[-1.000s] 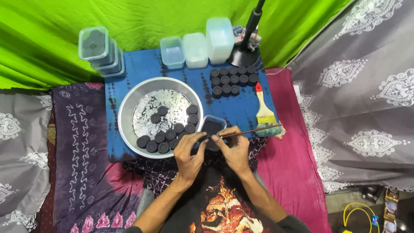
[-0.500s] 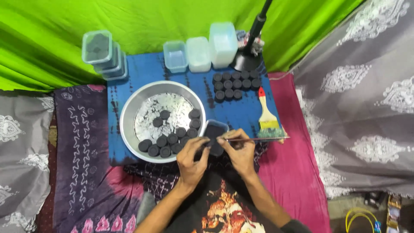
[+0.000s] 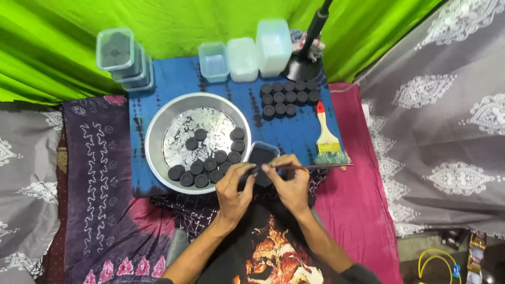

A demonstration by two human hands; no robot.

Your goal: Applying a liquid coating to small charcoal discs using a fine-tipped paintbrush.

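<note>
My left hand point(image 3: 235, 188) pinches a small black round disc point(image 3: 261, 179) just below a little clear tub of black powder point(image 3: 262, 154). Beside it, my right hand point(image 3: 291, 182) grips a thin stick tool point(image 3: 321, 166) that points right, its tip at the disc. To the left, a round metal bowl point(image 3: 158, 131) holds several black discs point(image 3: 210, 160) along its near side. More black discs point(image 3: 288, 97) lie in rows on the blue cloth point(image 3: 173, 79) at the back.
A red-handled paintbrush point(image 3: 326, 137) lies right of my hands. Clear lidded tubs point(image 3: 244, 52) and a stack holding black discs point(image 3: 122, 55) stand at the back. A black stand base point(image 3: 304, 67) sits at the back right. Green cloth hangs behind; patterned cloths surround.
Both hands stay together over the disc with only slight shifts; the view has drifted a little. The bowl and rows of discs are unmoved.
</note>
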